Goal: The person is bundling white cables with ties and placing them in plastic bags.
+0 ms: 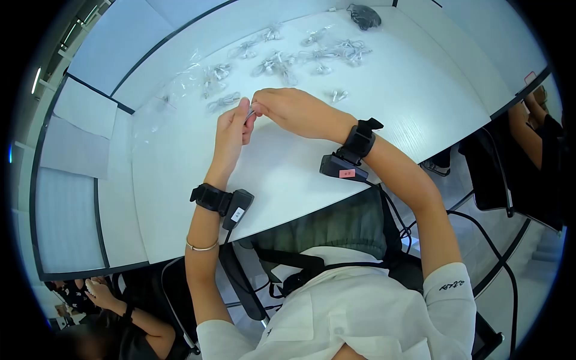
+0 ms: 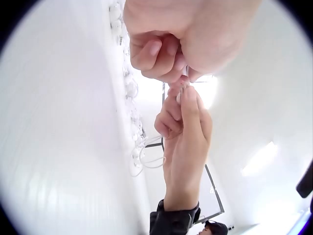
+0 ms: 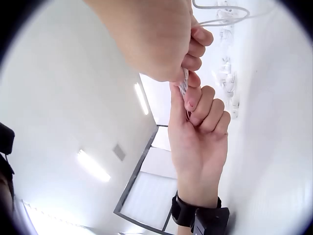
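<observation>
Between the left fingers (image 1: 245, 107) and right fingers (image 1: 258, 109), above the bench (image 1: 300, 174): a cable (image 3: 184, 83). Beyond the fingers, on the bench: cable bundles (image 1: 276, 62). To the right: a separate bundle (image 1: 338, 95); farther behind, a pouch (image 1: 364, 17). To the left: plastic bags (image 1: 162, 103), then a partition (image 1: 75, 144).

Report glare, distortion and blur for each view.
Head view: fisheye distortion bows the partition, corners black; left wrist: a ceiling light blown out, cable bundles washed pale; right wrist: two ceiling lights glaring, the held cable too small to judge sharpness.
</observation>
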Action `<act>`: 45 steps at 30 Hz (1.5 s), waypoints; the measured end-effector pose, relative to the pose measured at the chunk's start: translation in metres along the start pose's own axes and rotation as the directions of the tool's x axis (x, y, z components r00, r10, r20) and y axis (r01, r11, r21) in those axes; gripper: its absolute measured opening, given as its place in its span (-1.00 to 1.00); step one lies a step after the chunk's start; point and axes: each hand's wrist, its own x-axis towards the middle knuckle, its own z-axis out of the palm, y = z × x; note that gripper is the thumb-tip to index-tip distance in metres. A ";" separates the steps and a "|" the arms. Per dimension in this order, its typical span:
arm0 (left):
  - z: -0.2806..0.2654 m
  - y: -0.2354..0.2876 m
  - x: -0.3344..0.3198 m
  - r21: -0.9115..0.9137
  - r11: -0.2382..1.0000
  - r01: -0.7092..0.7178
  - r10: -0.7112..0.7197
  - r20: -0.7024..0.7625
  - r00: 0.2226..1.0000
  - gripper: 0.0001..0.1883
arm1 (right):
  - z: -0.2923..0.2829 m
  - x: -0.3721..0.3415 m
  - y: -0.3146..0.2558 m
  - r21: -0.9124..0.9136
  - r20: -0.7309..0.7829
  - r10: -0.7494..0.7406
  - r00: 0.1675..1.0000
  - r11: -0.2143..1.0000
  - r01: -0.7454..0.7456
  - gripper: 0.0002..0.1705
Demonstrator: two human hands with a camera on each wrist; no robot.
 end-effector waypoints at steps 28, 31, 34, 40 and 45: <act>-0.014 -0.005 0.003 -0.096 0.995 0.003 0.012 0.162 0.987 -0.57 | -0.032 0.002 0.017 0.200 0.000 0.237 0.971 0.952 -0.233 -0.54; -0.015 -0.004 0.003 -0.082 0.997 -0.009 0.023 0.169 0.985 -0.57 | -0.047 -0.002 0.013 0.185 0.069 0.298 0.952 0.934 -0.306 -0.52; -0.012 -0.007 0.002 0.031 0.999 -0.017 0.012 0.157 0.988 -0.58 | -0.049 -0.001 0.017 0.169 0.036 0.250 0.968 0.953 -0.253 -0.54; -0.006 -0.008 -0.003 0.236 0.955 -0.178 0.124 0.228 0.966 -0.61 | -0.034 0.003 0.028 0.209 -0.125 0.209 0.970 0.961 -0.180 -0.55; -0.005 -0.006 -0.006 0.301 0.928 -0.219 0.138 0.268 0.953 -0.61 | -0.034 0.002 0.023 0.149 -0.101 0.260 0.960 0.958 -0.244 -0.53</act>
